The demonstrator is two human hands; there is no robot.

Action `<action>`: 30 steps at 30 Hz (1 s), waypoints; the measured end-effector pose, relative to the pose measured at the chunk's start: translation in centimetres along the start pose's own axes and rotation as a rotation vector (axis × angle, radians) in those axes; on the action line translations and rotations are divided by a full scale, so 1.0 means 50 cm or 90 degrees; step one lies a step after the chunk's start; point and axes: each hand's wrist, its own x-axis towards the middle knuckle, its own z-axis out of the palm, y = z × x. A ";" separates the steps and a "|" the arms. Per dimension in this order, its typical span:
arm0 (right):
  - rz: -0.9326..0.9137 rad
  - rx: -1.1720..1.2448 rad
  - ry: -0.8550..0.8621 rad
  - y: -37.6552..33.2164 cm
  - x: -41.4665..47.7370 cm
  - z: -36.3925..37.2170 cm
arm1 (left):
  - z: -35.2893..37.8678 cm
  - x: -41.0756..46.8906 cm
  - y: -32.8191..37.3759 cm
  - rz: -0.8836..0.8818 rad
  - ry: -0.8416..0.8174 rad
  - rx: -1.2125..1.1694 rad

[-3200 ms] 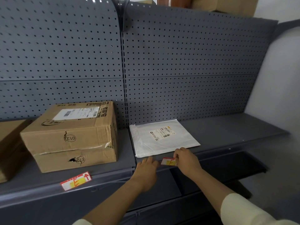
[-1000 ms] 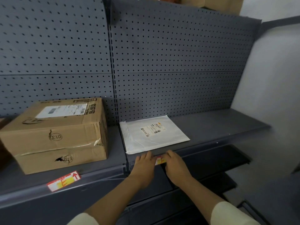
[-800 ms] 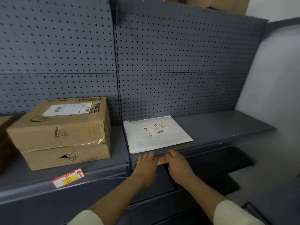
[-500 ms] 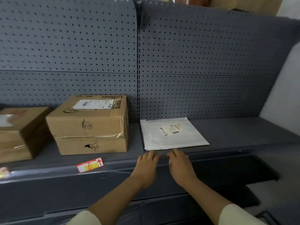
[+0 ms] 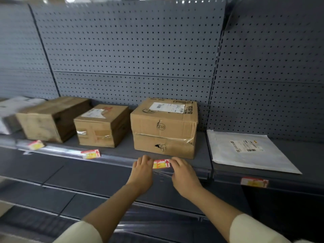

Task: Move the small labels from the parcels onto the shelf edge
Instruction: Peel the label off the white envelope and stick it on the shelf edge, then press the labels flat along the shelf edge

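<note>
A small red and yellow label [image 5: 161, 163] sits on the grey shelf edge [image 5: 114, 157], just below the cardboard box marked 013 [image 5: 164, 127]. My left hand [image 5: 142, 171] has its fingertips on the label's left end. My right hand [image 5: 182, 175] has its fingertips on the right end. A second label [image 5: 254, 182] is stuck on the edge below the flat white mailer [image 5: 245, 149]. Two more labels [image 5: 90, 153] [image 5: 36, 145] sit on the edge further left, below a smaller box [image 5: 101, 125] and a long box [image 5: 50, 118].
A grey pegboard wall [image 5: 131, 50] backs the shelf. White parcels [image 5: 15, 106] lie blurred at the far left. A lower shelf [image 5: 87, 181] runs under my arms. An upright [image 5: 213, 106] splits the two shelf bays.
Both hands left the label under the white mailer and moved left to the label below the 013 box. The view swung left, bringing more boxes into sight.
</note>
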 end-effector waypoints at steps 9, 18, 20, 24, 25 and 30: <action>0.090 -0.056 -0.001 -0.040 0.037 0.037 | 0.008 0.008 -0.076 0.111 -0.073 0.041; 0.125 -0.145 -0.008 -0.079 0.031 0.049 | 0.027 0.025 -0.089 0.175 -0.029 -0.007; 0.137 -0.151 -0.002 -0.085 0.031 0.052 | 0.025 0.026 -0.095 0.172 -0.020 -0.024; 0.146 -0.162 0.007 -0.087 0.032 0.053 | 0.024 0.031 -0.101 0.174 -0.025 -0.012; 0.139 -0.175 0.000 -0.084 0.032 0.054 | 0.022 0.032 -0.102 0.175 -0.027 -0.005; 0.057 -0.246 -0.036 -0.064 0.025 0.058 | 0.018 0.036 -0.096 0.159 -0.044 0.008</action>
